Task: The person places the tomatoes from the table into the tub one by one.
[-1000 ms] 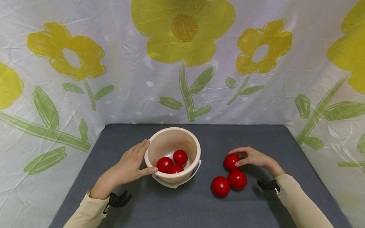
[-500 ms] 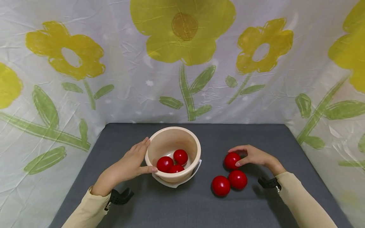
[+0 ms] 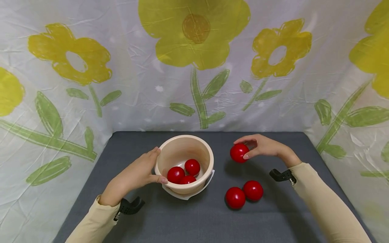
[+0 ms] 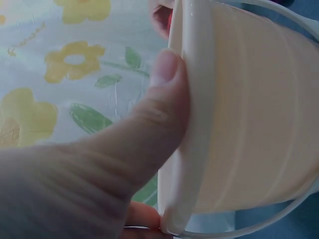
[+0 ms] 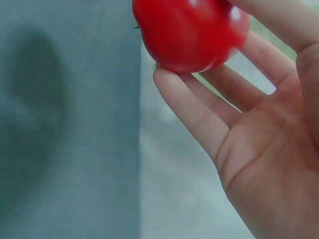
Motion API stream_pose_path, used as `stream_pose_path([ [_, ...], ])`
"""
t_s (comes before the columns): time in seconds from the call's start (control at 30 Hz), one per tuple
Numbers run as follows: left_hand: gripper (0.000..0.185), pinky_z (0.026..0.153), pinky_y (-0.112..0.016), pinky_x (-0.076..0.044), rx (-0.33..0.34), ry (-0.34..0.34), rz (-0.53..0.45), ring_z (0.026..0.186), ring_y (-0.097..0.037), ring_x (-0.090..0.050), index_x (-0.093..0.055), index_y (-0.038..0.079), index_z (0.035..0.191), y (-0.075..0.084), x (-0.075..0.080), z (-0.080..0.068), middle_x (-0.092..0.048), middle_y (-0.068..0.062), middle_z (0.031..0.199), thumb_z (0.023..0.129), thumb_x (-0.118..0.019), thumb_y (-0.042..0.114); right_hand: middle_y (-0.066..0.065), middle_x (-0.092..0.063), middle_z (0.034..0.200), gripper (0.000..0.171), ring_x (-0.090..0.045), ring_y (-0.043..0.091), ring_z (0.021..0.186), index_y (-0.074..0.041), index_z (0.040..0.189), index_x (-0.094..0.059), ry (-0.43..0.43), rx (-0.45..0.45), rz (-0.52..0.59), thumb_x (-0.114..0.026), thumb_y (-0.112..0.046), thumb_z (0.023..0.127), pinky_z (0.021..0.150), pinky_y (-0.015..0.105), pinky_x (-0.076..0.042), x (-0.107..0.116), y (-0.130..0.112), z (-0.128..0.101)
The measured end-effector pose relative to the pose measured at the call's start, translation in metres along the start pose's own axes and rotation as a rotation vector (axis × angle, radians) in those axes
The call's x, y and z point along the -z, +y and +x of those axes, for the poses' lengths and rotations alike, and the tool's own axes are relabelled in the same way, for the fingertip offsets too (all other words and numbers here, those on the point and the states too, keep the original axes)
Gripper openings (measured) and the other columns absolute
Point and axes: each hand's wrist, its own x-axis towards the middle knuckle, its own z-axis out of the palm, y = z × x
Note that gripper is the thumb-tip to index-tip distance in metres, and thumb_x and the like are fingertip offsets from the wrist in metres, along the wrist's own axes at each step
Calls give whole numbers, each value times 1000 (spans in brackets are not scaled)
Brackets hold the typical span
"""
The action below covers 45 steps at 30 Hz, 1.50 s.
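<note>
Glossy red balls (image 3: pixel 244 194) lie on the dark grey desk (image 3: pixel 273 222) beside a cream bowl (image 3: pixel 184 164) holding more red ones, beige sleeves (image 3: pixel 328 209) nearby, and behind the bowl a white cloth (image 3: pixel 146 84) printed with yellow flowers and green leaves.

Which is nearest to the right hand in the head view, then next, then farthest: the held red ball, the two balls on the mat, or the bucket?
1. Held red ball, pinched in the right hand.
2. Two balls on the mat, below the hand.
3. Bucket, to the left, gripped by the left hand.
</note>
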Motion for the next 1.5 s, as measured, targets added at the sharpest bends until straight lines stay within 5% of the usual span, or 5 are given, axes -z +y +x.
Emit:
stream_pose_path([
  [0.2, 111, 109, -62, -40, 2, 39, 78, 134, -52, -45, -36, -13, 146, 5, 3, 2, -41, -33, 150, 68, -85, 51, 15, -59, 137, 58, -61, 27, 114, -14, 140, -55, -28, -8, -31, -76, -17, 86, 85, 36, -60, 8, -33, 18],
  [0.87, 110, 109, -61, -41, 16, 53, 109, 132, -51, -47, -40, -12, 144, 11, 5, 3, -44, -33, 148, 67, -86, 51, 13, -58, 141, 61, -61, 28, 121, -10, 142, -53, -131, 89, -72, -76, -15, 85, 89, 38, -59, 19, -100, 67],
  [1.5, 108, 109, -62, -40, 15, 57, 115, 133, -52, -46, -42, -13, 143, 8, 2, 3, -45, -32, 147, 67, -86, 50, 8, -61, 136, 57, -61, 26, 120, -13, 140, -56, -417, 106, -53, -72, -13, 86, 98, 40, -56, -8, -147, 142],
])
